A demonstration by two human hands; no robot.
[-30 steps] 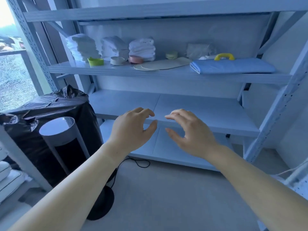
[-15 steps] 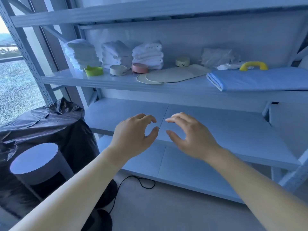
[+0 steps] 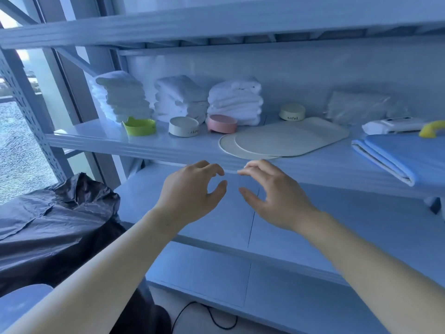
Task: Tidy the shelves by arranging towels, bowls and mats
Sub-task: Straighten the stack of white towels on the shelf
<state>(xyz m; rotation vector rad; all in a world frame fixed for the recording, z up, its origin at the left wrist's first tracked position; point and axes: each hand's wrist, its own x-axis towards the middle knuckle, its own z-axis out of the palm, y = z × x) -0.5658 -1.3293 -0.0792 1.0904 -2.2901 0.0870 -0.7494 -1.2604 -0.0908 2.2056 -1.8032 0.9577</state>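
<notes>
Closer now, my left hand [image 3: 190, 191] and right hand [image 3: 274, 194] hover below the mats [image 3: 284, 138], fingers loosely curled, holding nothing.

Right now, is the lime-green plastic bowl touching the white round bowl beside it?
Apart. The head view shows bare shelf between the lime-green plastic bowl and the white round bowl.
</notes>
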